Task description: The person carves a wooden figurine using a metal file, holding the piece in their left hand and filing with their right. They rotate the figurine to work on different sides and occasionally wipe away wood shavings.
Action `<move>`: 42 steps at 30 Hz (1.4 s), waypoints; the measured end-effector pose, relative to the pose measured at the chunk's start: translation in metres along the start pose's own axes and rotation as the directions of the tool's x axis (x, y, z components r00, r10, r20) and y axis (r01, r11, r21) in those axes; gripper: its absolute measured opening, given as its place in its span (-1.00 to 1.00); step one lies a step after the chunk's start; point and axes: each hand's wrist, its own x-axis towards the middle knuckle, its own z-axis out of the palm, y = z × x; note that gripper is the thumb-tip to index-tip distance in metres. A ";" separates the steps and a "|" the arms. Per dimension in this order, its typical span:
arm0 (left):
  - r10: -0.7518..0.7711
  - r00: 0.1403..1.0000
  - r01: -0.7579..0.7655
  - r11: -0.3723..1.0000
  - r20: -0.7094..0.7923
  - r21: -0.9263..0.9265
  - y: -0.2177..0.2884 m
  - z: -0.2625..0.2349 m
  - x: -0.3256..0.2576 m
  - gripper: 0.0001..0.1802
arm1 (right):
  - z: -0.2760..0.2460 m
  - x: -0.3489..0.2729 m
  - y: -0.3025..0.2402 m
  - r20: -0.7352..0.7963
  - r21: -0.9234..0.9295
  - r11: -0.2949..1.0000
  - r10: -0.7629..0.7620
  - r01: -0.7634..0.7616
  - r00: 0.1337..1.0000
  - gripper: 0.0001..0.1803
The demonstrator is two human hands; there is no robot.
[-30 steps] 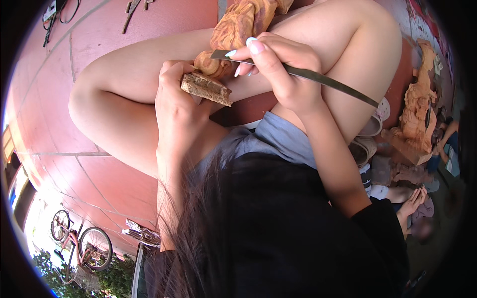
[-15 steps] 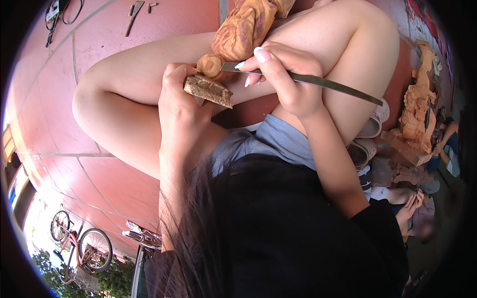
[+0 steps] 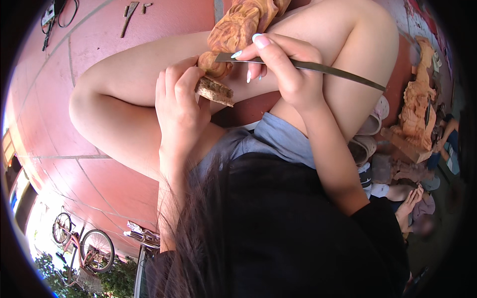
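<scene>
A carved wooden figure point(image 3: 234, 34), orange-brown with swirling grain, slants across my lap between my bare legs. Its near end narrows to a rounded knob point(image 3: 212, 65) and a rough, pale brown end block point(image 3: 214, 91). My left hand point(image 3: 181, 94) is closed around this near end, fingers curled over its left side; part of the grip hides behind the hand. Between the thumb and fingers of my right hand point(image 3: 285, 64) is a long, thin, flat metal blade point(image 3: 343, 74). The blade's tip lies over the rounded knob; whether it touches the wood I cannot tell.
On the red tiled floor point(image 3: 124, 64) at the far left lie a small brown-handled tool point(image 3: 129, 20) and a corded device point(image 3: 48, 20). Another large wood carving point(image 3: 417, 109) stands at the right, near shoes point(image 3: 365, 149) and another person's hands point(image 3: 411, 202). A bicycle point(image 3: 82, 248) is at lower left.
The blade's tip has shifted slightly up and left, onto the rounded knob. The carving's near end has turned a little, and my left fingers have changed their hold on it.
</scene>
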 end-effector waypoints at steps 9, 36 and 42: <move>0.106 0.992 -0.104 0.994 -0.069 0.037 -0.007 0.011 0.003 -0.48 | 0.003 0.008 0.001 -0.047 0.044 0.999 0.018 -0.016 0.999 -0.58; 0.045 0.996 -0.044 0.999 -0.075 0.014 0.001 0.005 0.005 -0.49 | -0.011 -0.016 -0.003 0.071 -0.108 0.990 -0.083 0.090 0.994 -0.58; 0.085 0.994 -0.083 0.996 -0.070 0.029 -0.002 0.011 0.003 -0.46 | -0.001 -0.008 0.003 0.028 -0.143 0.975 -0.167 0.169 0.986 -0.60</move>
